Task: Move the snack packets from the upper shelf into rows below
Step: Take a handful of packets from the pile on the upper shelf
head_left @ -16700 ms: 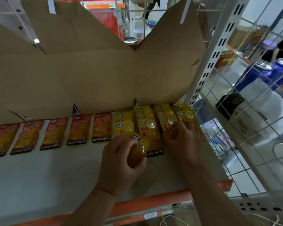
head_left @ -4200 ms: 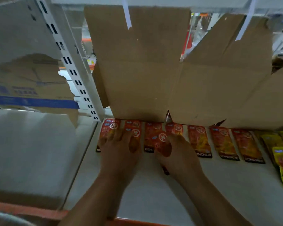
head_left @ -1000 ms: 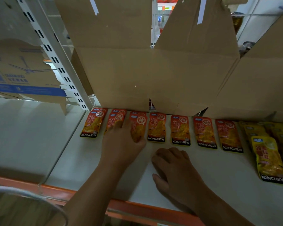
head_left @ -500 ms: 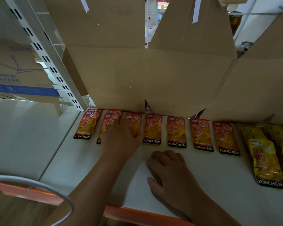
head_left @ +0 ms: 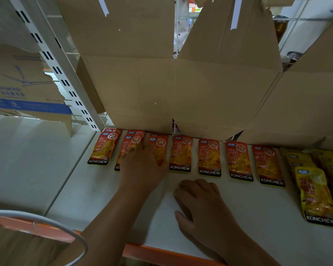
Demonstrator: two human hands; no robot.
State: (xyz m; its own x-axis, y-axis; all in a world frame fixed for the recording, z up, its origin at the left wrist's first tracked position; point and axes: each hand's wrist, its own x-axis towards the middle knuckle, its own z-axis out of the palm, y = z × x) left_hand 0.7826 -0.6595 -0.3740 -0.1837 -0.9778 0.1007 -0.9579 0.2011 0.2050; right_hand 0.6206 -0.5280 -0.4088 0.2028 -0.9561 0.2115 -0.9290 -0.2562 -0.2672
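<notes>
Bare shelf (head_left: pixel 248 208) lies open in front of the cardboard box (head_left: pixel 138 89); orange packets (head_left: pixel 209 158) line its foot, a slotted upright (head_left: pixel 65 83) flanks its left side.

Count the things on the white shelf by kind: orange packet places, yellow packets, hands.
Orange packet places: 7, the two leftmost stacked
Yellow packets: overlapping and cut off, not countable
Hands: 2, left hand and right hand
Total counted: 9

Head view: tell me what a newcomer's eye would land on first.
The row of orange packets along the back of the white shelf, under big cardboard boxes, strikes first. The left hand lies over the second and third packets from the left; the right hand rests on bare shelf nearer the front. Yellow packets pile at far right.
</notes>
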